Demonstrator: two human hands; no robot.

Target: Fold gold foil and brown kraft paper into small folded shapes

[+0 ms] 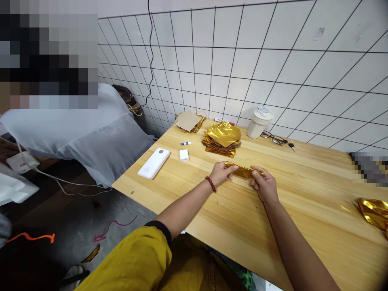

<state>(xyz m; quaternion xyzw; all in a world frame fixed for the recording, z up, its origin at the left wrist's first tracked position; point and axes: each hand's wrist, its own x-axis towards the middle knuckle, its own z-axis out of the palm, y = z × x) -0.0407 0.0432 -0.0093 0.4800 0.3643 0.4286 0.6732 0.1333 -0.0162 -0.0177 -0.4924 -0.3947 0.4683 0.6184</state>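
Head view: person is working a folded gold foil strip (243, 171) between both hands, above the middle of a pine bench (306, 226). Left hand (220, 173), wearing one red bead bracelet (210, 184), is pinching the strip's left end. Right hand (263, 186) is gripping the other end, its fingers (256, 178) closed on the foil. Step in hand looks like folding or creasing the strip; the next move seems to call for keeping both ends even. Count on the bench: one stack of gold foil sheets (222, 139) is sitting behind the hands, one foil pile (198, 127) is lying under a kraft paper sheet (188, 121) nearer the wall, and one crumpled foil piece (372, 212) is lying at the right edge. Also lying about: one white power bank (154, 163), one small white box (184, 154), one small blue-and-white tube (186, 143), one pair of glasses (274, 138), one key (291, 146). One beige lidded cup (259, 122) is standing near the wall.
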